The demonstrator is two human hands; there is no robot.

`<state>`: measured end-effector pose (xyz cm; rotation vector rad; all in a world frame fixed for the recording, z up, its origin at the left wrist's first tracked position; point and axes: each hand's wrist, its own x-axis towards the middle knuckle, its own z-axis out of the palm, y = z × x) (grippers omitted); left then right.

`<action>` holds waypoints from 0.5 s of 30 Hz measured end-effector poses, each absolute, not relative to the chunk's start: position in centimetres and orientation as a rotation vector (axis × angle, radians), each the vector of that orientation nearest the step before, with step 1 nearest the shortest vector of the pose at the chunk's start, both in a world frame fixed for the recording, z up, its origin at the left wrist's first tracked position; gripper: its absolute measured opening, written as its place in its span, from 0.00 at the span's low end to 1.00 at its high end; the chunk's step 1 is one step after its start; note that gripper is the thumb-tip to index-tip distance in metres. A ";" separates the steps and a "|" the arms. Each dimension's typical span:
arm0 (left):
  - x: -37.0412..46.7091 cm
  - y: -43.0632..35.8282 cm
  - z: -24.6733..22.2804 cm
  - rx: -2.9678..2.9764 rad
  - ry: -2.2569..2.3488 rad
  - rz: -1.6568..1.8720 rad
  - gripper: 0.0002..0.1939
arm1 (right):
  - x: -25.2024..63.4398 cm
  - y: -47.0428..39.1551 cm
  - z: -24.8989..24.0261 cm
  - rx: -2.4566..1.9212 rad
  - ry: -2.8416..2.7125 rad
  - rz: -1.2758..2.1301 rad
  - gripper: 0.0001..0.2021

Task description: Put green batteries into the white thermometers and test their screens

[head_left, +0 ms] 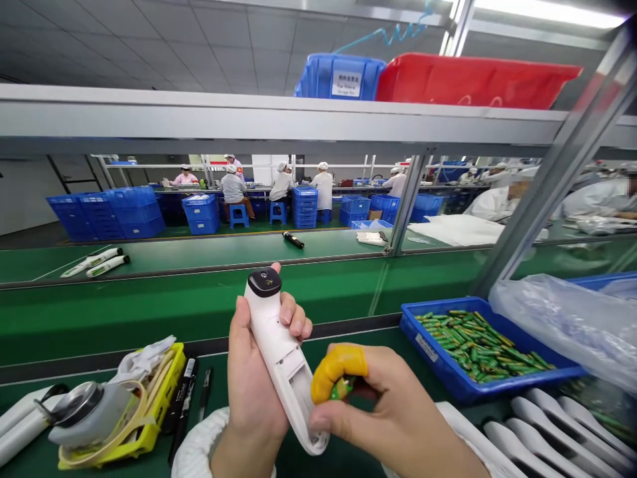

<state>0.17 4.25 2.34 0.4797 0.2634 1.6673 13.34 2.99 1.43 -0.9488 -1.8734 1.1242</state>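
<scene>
My left hand [261, 392] is wrapped round a white infrared thermometer [271, 325], tilted with its black lens end [265, 282] up and away from me. Its long battery compartment [298, 392] faces me uncovered. Over the lower end of that compartment, my right hand [378, 405] pinches a green battery [342, 387], mostly hidden by the fingers. A yellow finger cot [333, 372] covers the right index finger. I cannot tell whether the battery touches the thermometer.
A blue tray [448, 392] of green batteries stands right, near plastic film [562, 318]. White thermometer bodies [552, 425] lie front right. At left are a yellow basket [159, 411], a bottle [89, 418] and black markers [182, 398]. A metal shelf [298, 123] crosses above.
</scene>
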 end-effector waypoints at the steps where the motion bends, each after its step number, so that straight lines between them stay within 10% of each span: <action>1: 0.3 4.1 2.4 0.484 0.281 1.689 0.21 | 13.2 3.1 1.4 -0.998 -1.892 1.134 0.06; 15: 0.3 4.0 2.7 0.489 0.367 1.733 0.19 | 12.3 2.9 0.1 -0.932 -1.914 0.395 0.15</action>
